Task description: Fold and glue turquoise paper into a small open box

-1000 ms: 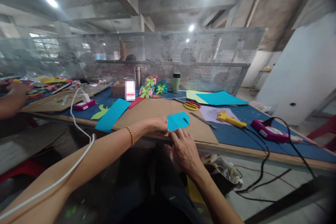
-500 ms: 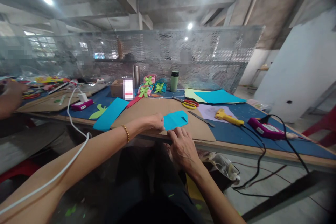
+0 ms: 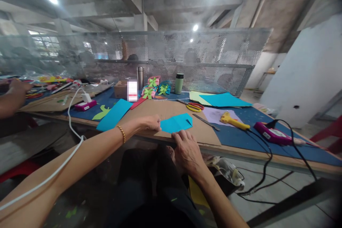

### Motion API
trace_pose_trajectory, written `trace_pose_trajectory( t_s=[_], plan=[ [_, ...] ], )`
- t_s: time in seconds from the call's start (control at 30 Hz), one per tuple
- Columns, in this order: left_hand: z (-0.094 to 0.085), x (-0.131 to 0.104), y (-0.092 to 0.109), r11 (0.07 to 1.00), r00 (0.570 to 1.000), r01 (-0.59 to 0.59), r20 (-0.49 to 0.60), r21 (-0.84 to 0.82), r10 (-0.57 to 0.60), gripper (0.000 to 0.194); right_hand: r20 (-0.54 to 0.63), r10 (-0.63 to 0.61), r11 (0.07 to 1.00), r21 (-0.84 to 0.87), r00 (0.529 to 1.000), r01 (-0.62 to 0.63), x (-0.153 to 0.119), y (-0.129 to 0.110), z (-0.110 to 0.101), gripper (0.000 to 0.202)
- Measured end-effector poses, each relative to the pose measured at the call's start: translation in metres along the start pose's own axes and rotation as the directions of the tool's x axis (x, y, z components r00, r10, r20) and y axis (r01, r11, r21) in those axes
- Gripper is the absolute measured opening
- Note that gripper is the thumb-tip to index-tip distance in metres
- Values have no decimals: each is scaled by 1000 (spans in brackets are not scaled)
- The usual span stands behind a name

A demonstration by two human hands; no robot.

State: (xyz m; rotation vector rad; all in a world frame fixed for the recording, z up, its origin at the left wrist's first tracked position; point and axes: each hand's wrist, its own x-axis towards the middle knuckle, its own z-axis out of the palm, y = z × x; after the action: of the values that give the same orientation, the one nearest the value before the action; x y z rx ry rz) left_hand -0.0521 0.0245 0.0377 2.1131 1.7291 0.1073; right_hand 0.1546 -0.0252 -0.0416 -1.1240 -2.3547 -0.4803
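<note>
A blue strip of paper (image 3: pixel 176 123), with a folded pointed end at its right, lies on brown cardboard (image 3: pixel 149 108) at the table's front edge. My left hand (image 3: pixel 153 123) is closed on the strip's left end, its fingers pinched together. With bent, slightly separated fingers, my right hand (image 3: pixel 187 148) rests its fingertips on the near edge of the strip; its thumb is mostly hidden. Just right of the strip lies a dark metal blade-like tool (image 3: pixel 206 122). Behind it are scissors (image 3: pixel 193 107) with yellow and red handles.
A yellow glue gun (image 3: pixel 234 121) lies on lilac paper, its cord running beside a purple power strip (image 3: pixel 272 133). Blue sheets (image 3: pixel 227 99), a green bottle (image 3: pixel 179 83), a steel flask (image 3: pixel 140 77) and bow-topped pieces (image 3: pixel 149 92) stand behind. A white cable (image 3: pixel 73 155) crosses my left arm. Another person's hand (image 3: pixel 20 87) is far left.
My left hand has slid left along the blue paper, so more of the strip shows. My right hand stays at the near edge. The whole view has shifted slightly.
</note>
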Motion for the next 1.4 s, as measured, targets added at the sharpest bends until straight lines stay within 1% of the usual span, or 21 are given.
trace_pose_trajectory(
  t_s=[0.13, 0.27, 0.33, 0.4, 0.47, 0.5, 0.53, 0.57, 0.6, 0.63, 0.67, 0.7, 0.77, 0.83, 0.93, 1.07, 1.23, 1.4],
  plan=[
    [1, 5, -4, 1000, 1000, 11, -7, 7, -11, 9, 8, -9, 1000, -7, 1000, 9, -1, 2, 1, 25],
    [-6, 2, -11, 998, 999, 35, -36, 48, -34, 13, 19, -8, 1000, -8, 1000, 8, 0, 2, 0, 26],
    [-7, -6, -12, 996, 995, 53, -88, 74, -46, 9, 28, 0, 1000, -7, 1000, 0, 1, 0, -1, 25],
    [-3, -16, -8, 994, 982, 62, -181, 95, -44, 4, 37, 11, 1000, -12, 999, -11, 2, -1, -3, 23],
    [10, -27, 0, 992, 952, 40, -306, 123, 0, 14, 44, 22, 1000, -23, 999, -21, 2, -3, -4, 22],
    [20, -32, 4, 989, 928, 7, -369, 146, 48, 18, 47, 24, 999, -29, 999, -23, 3, -3, -5, 22],
    [30, -36, 8, 976, 882, -82, -442, 200, 165, 19, 48, 24, 999, -37, 999, -23, 3, -4, -5, 21],
    [40, -39, 11, 949, 835, -181, -469, 256, 286, 21, 49, 23, 999, -46, 999, -21, 3, -4, -6, 21],
    [50, -42, 13, 917, 798, -251, -471, 309, 377, 23, 50, 22, 998, -55, 999, -19, 4, -4, -6, 21],
    [58, -43, 15, 891, 767, -284, -475, 353, 432, 26, 52, 19, 998, -64, 998, -15, 4, -4, -6, 20],
    [65, -45, 15, 875, 748, -292, -478, 387, 461, 29, 56, 15, 997, -73, 998, -11, 5, -4, -6, 20],
    [70, -45, 15, 865, 741, -281, -479, 417, 471, 31, 62, 10, 997, -82, 998, -5, 6, -4, -7, 19],
    [76, -46, 14, 849, 738, -242, -479, 469, 475, 30, 83, -9, 995, -99, 997, 18, 8, -4, -9, 16],
    [79, -46, 14, 828, 735, -213, -474, 519, 486, 29, 110, -33, 993, -110, 993, 45, 11, -3, -12, 13],
    [82, -46, 16, 808, 718, -177, -488, 562, 496, 28, 147, -69, 991, -102, 987, 85, 13, 0, -14, 10],
    [87, -47, 19, 812, 717, -151, -503, 564, 483, 28, 150, -102, 990, -80, 983, 115, 9, 5, -11, 10],
    [92, -49, 19, 820, 708, -149, -519, 553, 479, 32, 138, -115, 993, -24, 984, 119, 4, 11, -5, 18],
    [91, -47, 18, 808, 711, -148, -507, 570, 488, 36, 155, -105, 993, -40, 982, 112, 5, 7, -5, 18]
  ],
)
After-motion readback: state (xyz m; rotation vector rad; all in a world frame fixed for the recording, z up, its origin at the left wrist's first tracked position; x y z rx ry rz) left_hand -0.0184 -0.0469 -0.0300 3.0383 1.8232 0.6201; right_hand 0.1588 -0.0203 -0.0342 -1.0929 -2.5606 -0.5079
